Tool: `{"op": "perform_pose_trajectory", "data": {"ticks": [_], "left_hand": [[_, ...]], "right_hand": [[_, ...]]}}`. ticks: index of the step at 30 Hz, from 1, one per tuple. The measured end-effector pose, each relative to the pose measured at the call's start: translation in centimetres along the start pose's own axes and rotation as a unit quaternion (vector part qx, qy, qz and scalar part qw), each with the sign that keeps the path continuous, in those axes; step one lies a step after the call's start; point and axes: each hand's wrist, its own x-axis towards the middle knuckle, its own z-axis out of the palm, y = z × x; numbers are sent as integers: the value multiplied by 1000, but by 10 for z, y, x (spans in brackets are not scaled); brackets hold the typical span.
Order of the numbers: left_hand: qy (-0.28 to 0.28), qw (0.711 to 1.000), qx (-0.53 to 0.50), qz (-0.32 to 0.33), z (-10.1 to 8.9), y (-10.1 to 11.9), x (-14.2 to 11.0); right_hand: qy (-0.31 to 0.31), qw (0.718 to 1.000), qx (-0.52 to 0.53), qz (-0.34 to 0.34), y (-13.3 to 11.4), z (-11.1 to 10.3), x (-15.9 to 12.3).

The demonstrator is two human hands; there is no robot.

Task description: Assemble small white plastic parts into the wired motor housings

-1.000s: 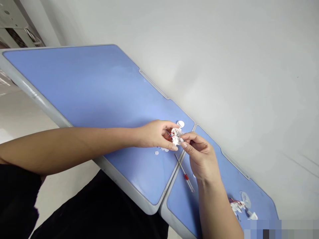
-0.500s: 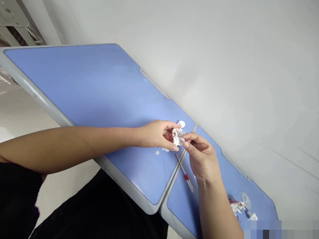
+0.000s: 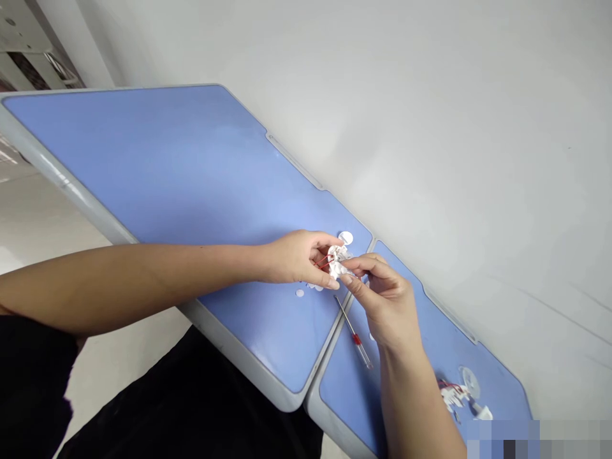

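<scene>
White crumpled bundle with red wires (image 3: 337,262): held up off the table
Left hand (image 3: 296,258): fingers pinching it
Right hand (image 3: 386,306): fingertips pinching its edge
Red-handled screwdriver (image 3: 354,338): lying just beside my right hand on the blue tabletop (image 3: 191,159)

Blue desks (image 3: 167,166) hold a red-handled screwdriver (image 3: 354,335), white discs (image 3: 345,238), perhaps wired scraps (image 3: 452,395).

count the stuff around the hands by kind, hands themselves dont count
white clumps with red wires: 2
white discs: 2
clear disc: 1
red-handled screwdriver: 1
total: 6
tiny white scraps left out, too small to tell apart
</scene>
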Motion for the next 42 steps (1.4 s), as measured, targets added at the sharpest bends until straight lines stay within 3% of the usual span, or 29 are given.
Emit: {"op": "perform_pose_trajectory", "data": {"ticks": [35,42], "left_hand": [[18,999,-21,-28,2,7,-1],[1,1000,3,-16,-2,2,-1]], "right_hand": [[36,987,-127,-94,-4,6,-1],[54,976,-169,-125,-2,7,-1]]}}
